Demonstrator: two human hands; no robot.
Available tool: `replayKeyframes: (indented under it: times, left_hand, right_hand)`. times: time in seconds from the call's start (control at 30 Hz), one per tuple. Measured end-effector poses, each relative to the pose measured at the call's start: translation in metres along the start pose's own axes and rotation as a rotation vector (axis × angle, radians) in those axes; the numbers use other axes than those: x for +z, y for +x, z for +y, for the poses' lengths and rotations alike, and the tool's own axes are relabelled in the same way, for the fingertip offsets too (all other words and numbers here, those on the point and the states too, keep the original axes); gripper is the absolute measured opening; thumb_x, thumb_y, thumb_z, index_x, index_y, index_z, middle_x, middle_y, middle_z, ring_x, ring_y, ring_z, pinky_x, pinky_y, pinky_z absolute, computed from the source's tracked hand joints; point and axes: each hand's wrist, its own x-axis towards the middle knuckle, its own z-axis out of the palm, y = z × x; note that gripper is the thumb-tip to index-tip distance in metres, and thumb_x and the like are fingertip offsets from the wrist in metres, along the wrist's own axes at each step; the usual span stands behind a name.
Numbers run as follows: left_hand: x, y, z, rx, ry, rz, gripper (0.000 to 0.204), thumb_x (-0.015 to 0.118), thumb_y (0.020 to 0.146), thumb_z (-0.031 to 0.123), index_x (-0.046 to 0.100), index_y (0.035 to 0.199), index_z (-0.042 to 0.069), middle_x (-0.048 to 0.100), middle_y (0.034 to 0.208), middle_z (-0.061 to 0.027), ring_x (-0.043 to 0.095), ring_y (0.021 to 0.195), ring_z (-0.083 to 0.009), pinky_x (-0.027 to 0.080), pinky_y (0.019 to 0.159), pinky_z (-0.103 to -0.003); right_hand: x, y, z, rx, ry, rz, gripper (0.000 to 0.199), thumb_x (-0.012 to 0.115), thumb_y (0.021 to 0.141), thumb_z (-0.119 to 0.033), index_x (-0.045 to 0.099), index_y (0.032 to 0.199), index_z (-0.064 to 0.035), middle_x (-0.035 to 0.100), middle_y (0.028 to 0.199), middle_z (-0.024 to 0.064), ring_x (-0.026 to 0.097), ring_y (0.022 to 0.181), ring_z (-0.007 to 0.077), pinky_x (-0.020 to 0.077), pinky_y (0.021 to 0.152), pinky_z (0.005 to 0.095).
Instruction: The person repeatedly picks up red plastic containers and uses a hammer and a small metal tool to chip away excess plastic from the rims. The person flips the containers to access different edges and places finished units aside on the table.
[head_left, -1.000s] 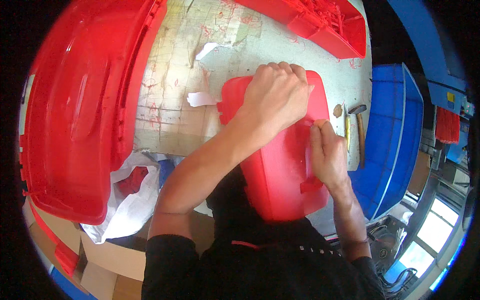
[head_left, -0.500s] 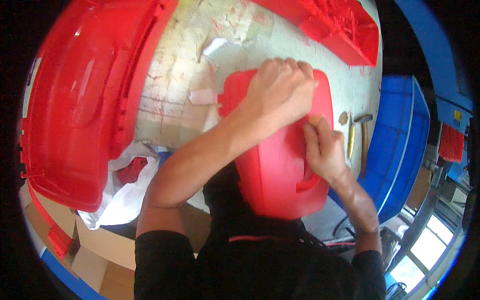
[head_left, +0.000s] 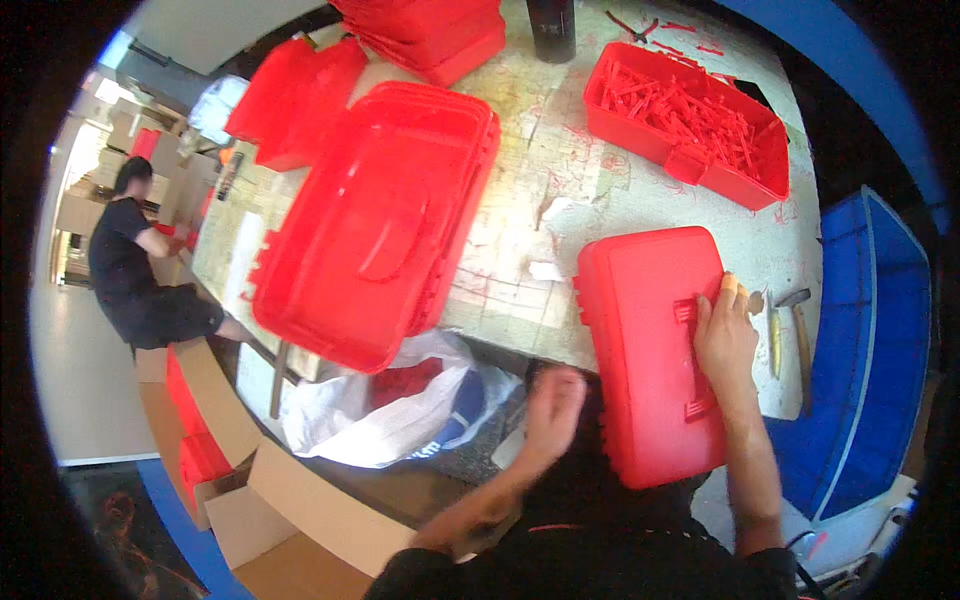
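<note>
A closed red plastic case (head_left: 645,320) with a recessed handle lies at the table's near edge, its lower end overhanging toward my body. My right hand (head_left: 728,335) grips its right side, thumb on top by the handle and fingers over the edge. My left hand (head_left: 555,410) is off the case, just to its left and beyond the table's edge. Its fingers look bent, but motion blurs them and I cannot see anything in them. A large red case shell (head_left: 375,230) lies to the left, its hollow side up.
A red bin (head_left: 690,130) of thin red parts stands at the far right, near a hammer (head_left: 800,340). A blue crate (head_left: 870,350) is beside the table. A white sack (head_left: 390,415) and cardboard boxes (head_left: 310,510) lie front left. Another person (head_left: 140,250) works beyond.
My left hand has left the top of the red case and come down to its left. My right hand stays at the case's right side. The view has swung left.
</note>
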Motion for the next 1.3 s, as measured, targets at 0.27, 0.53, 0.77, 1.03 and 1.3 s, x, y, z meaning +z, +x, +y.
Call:
replayKeyframes:
  times: [0.27, 0.53, 0.77, 1.03, 1.3]
  left_hand:
    - [0.050, -0.035, -0.014, -0.128, -0.768, -0.325, 0.043, 0.061, 0.100, 0.024, 0.052, 0.137, 0.003, 0.063, 0.130, -0.0083, 0.062, 0.113, -0.0191, 0.048, 0.100, -0.038]
    - [-0.023, -0.114, 0.224, 0.844, 0.492, -0.075, 0.033, 0.080, 0.080, 0.006, 0.064, 0.108, -0.002, 0.073, 0.093, -0.0110, 0.070, 0.080, -0.0183, 0.056, 0.072, -0.032]
    - [-0.036, -0.057, 0.288, 0.985, 1.767, 0.599, 0.022, 0.076, 0.085, 0.014, 0.063, 0.099, 0.002, 0.058, 0.065, -0.0192, 0.063, 0.057, -0.0299, 0.047, 0.055, -0.041]
    - [-0.052, -0.037, 0.234, 0.781, 0.198, 0.091, 0.037, 0.064, 0.094, 0.019, 0.056, 0.123, -0.002, 0.065, 0.113, -0.0089, 0.062, 0.102, -0.0196, 0.049, 0.092, -0.037]
    - [0.026, 0.046, 0.034, 0.088, 0.155, -0.020, 0.048, 0.051, 0.100, 0.038, 0.060, 0.129, 0.001, 0.065, 0.121, -0.0216, 0.061, 0.112, -0.0342, 0.045, 0.100, -0.045]
  right_hand:
    - [-0.051, 0.006, 0.017, -0.095, 0.174, -0.185, 0.042, 0.060, 0.098, -0.026, 0.049, 0.129, 0.0002, 0.067, 0.112, 0.0233, 0.070, 0.087, 0.0383, 0.0529, 0.084, 0.0452]
    - [-0.201, -0.029, 0.090, -0.285, 0.366, 0.202, 0.029, 0.065, 0.091, -0.007, 0.057, 0.118, -0.0025, 0.062, 0.106, 0.0177, 0.064, 0.098, 0.0355, 0.0533, 0.082, 0.0418]
    - [-0.253, -0.016, 0.231, 0.025, 0.182, 0.142, 0.010, 0.062, 0.089, -0.006, 0.067, 0.096, -0.0007, 0.067, 0.096, 0.0160, 0.065, 0.091, 0.0317, 0.0521, 0.082, 0.0406]
    - [-0.149, -0.004, 0.190, -0.193, -0.168, -0.322, 0.014, 0.063, 0.083, -0.010, 0.073, 0.091, -0.0038, 0.073, 0.087, 0.0176, 0.073, 0.085, 0.0346, 0.0590, 0.072, 0.0428]
    - [-0.024, -0.034, 0.143, 0.066, -0.223, -0.091, 0.027, 0.059, 0.090, -0.016, 0.061, 0.111, 0.0010, 0.067, 0.107, 0.0188, 0.068, 0.095, 0.0294, 0.0578, 0.078, 0.0400]
